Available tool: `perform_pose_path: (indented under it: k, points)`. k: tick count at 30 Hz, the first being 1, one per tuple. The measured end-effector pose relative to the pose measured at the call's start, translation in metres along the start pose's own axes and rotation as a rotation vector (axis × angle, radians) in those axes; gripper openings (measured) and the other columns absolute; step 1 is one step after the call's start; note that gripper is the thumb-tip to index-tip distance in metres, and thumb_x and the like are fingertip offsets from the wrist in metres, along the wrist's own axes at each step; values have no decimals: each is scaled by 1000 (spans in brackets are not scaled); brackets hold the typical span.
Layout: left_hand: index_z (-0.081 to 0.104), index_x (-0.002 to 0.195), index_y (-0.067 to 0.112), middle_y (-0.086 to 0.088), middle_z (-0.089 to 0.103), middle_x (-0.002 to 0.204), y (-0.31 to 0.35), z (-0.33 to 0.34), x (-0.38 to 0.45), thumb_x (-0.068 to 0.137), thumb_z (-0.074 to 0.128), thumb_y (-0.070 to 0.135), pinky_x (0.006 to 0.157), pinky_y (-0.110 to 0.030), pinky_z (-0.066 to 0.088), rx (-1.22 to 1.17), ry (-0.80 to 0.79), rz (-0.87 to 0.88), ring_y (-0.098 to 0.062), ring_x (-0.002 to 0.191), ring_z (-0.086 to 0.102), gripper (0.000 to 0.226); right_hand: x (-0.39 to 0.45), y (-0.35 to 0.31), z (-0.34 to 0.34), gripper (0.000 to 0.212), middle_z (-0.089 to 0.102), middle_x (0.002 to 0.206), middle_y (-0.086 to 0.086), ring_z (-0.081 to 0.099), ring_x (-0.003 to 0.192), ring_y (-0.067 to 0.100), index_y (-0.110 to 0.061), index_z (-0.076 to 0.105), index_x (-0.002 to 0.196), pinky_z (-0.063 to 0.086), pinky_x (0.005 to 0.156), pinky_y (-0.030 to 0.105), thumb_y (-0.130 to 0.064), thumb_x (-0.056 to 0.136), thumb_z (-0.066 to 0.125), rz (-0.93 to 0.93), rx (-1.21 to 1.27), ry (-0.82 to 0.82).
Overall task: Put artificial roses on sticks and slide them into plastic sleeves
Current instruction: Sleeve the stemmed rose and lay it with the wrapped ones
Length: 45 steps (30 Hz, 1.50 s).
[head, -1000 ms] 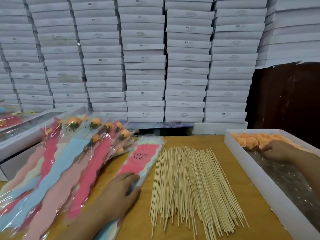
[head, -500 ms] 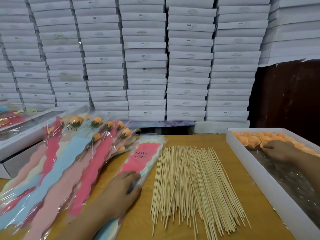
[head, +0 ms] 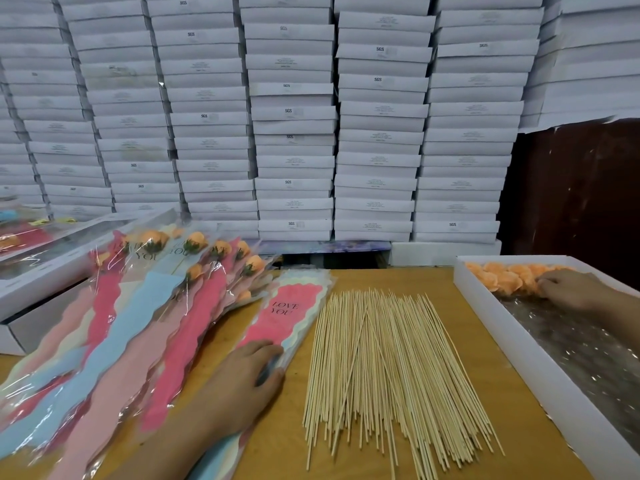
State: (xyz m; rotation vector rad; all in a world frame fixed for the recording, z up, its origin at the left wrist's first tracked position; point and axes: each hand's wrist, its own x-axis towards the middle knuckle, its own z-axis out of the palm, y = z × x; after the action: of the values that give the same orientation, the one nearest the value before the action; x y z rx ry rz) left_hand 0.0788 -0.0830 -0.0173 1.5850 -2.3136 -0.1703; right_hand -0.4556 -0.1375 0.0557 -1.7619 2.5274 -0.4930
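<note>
A spread pile of thin wooden sticks (head: pixel 388 368) lies in the middle of the wooden table (head: pixel 485 393). To their left sits a stack of empty plastic sleeves (head: pixel 294 306), the top one pink and printed "LOVE YOU". My left hand (head: pixel 242 382) rests flat on the lower part of that stack. Farther left, several filled sleeves with orange roses (head: pixel 194 271) fan out. At the right, a white box (head: pixel 512 344) holds loose orange rose heads (head: pixel 502 278) at its far end. My right hand (head: pixel 571 289) reaches among them, fingers curled; whether it holds one is hidden.
Tall stacks of white flat boxes (head: pixel 294 133) form a wall behind the table. More long white boxes (head: pixel 52 271) sit at the left, beside the filled sleeves. A dark brown panel (head: pixel 581 188) stands at the back right. Crinkled clear plastic (head: pixel 588 358) lines the right box.
My right hand has shifted slightly within the rose heads. My left hand stays on the sleeve stack. The view has tilted a little.
</note>
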Motion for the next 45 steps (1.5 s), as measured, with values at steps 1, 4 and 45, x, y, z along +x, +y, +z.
perform_pose_path:
  k: [1, 4, 45]
  points:
    - [43, 147, 37, 17, 41, 151, 0, 0, 0, 101, 40, 54, 117, -24, 27, 0, -1, -1, -1, 137, 35, 48, -1, -3, -6, 36, 65, 112, 17, 54, 109, 32, -4, 69, 97, 33, 95, 35, -15, 104, 36, -16, 18, 15]
    - [42, 147, 37, 16, 40, 152, -1, 0, 0, 101, 40, 54, 118, -26, 27, -7, -9, -4, -2, 138, 35, 49, -8, -21, -25, 37, 66, 91, 20, 57, 91, 35, -3, 64, 81, 37, 85, 39, -15, 103, 37, -72, 94, 81]
    - [80, 86, 5, -13, 69, 77, 12, -25, -7, 68, 80, 31, 54, -20, 55, -1496, 18, -380, -14, 62, 65, 32, -175, -198, 72, 46, 31, 46, -6, 34, 42, 15, -22, 38, 51, 31, 51, 26, -28, 90, 62, -171, 196, -168]
